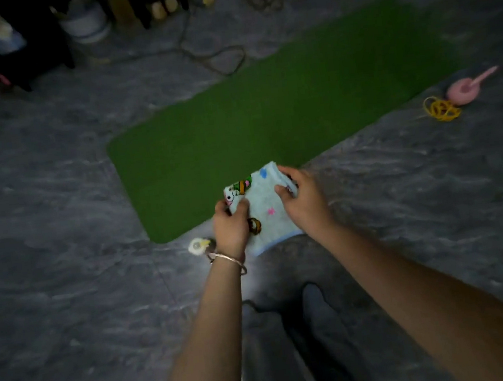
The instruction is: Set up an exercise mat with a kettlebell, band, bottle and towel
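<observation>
A green exercise mat lies unrolled on the grey floor, running from the middle to the upper right. Over its near corner I hold a small light-blue towel with cartoon prints, folded. My left hand grips its left edge and my right hand grips its right edge. A pink kettlebell rests on the floor beside the mat's right edge, with a yellow band coiled next to it. A small whitish object, perhaps a bottle top, shows just left of my left wrist.
A cable loops across the floor beyond the mat's far left side. Dark furniture, a white bucket and several bottles crowd the top left. My legs are below my arms.
</observation>
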The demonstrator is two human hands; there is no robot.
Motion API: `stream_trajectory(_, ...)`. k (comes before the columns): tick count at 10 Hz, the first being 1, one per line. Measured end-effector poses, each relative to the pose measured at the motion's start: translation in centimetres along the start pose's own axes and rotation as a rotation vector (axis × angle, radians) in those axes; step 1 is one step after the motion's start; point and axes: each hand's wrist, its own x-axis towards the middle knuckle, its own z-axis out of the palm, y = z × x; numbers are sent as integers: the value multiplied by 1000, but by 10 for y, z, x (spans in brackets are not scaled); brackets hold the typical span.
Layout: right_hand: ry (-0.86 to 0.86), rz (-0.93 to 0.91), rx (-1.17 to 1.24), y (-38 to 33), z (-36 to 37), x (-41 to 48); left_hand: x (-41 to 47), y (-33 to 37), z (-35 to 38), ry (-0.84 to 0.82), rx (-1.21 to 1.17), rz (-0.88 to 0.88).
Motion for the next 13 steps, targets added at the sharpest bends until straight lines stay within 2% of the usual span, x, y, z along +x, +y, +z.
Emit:
stream_trajectory(1, -36, 6, -27, 40, 23, 18, 26, -33, 14, 48, 9, -54)
stream_trajectory(3, -126, 35, -93, 167, 116, 77, 129, -152, 40, 66, 25, -144)
stream_trajectory(6, -259, -5, -146, 335, 275, 158, 286, -332, 62, 228, 75, -141)
stream_trajectory(9, -389, -55, -205, 402, 373, 194, 368, -420, 46, 332, 101, -173)
stream_trajectory(10, -402, -5, -261, 417, 392, 203, 383, -437, 45, 332, 154, -229)
stream_trajectory(11, -414, 25, -294, 423, 395, 205, 388, -445, 47, 324, 169, -256)
stream_trajectory(12, -421, -21, -319, 426, 388, 205, 385, -442, 50, 297, 227, -210)
stream_trajectory(13, -412, 9, -299, 416, 376, 207, 373, -421, 55, 316, 220, -221)
